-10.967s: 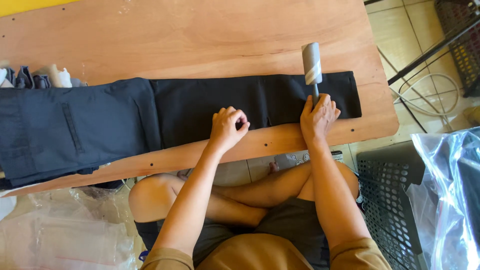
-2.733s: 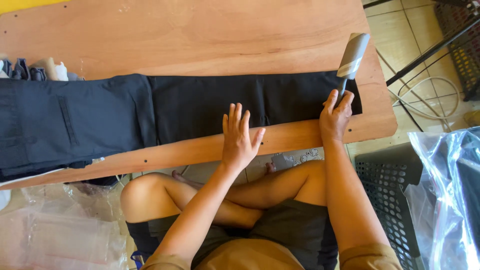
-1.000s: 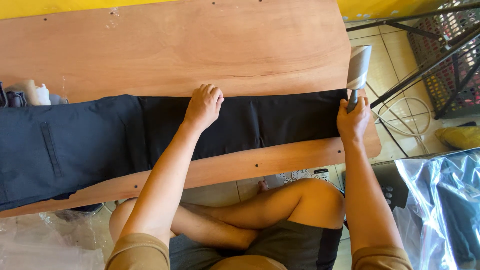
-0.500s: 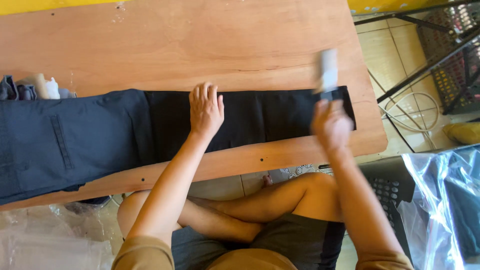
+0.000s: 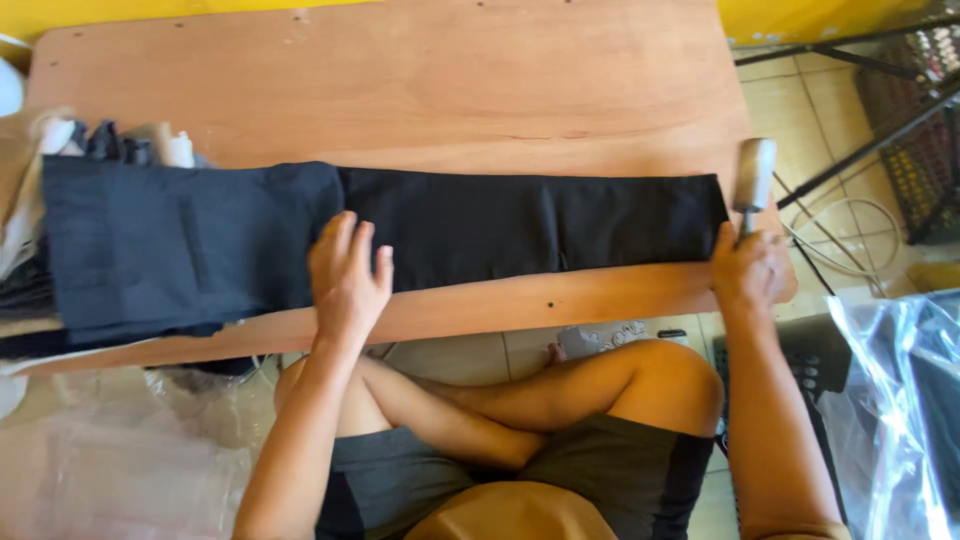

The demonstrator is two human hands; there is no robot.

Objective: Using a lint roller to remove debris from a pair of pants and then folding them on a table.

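Here my left hand (image 5: 347, 272) lies open, flat on the black trousers (image 5: 400, 235) spread along the desk (image 5: 400, 90); my right hand (image 5: 748, 272) grips a lint roller (image 5: 754, 176) past the hem. Soft, light cloth, probably best pinned flat.

roller handle (image 5: 742, 228) hidden in right hand (image 5: 748, 272), trousers (image 5: 180, 245) partly under left hand (image 5: 347, 275)

Bare wooden board (image 5: 400, 80) lies open at twelve o'clock beyond the black trousers (image 5: 400, 235), while a heap of folded clothes (image 5: 60, 150) blocks the nine o'clock end.
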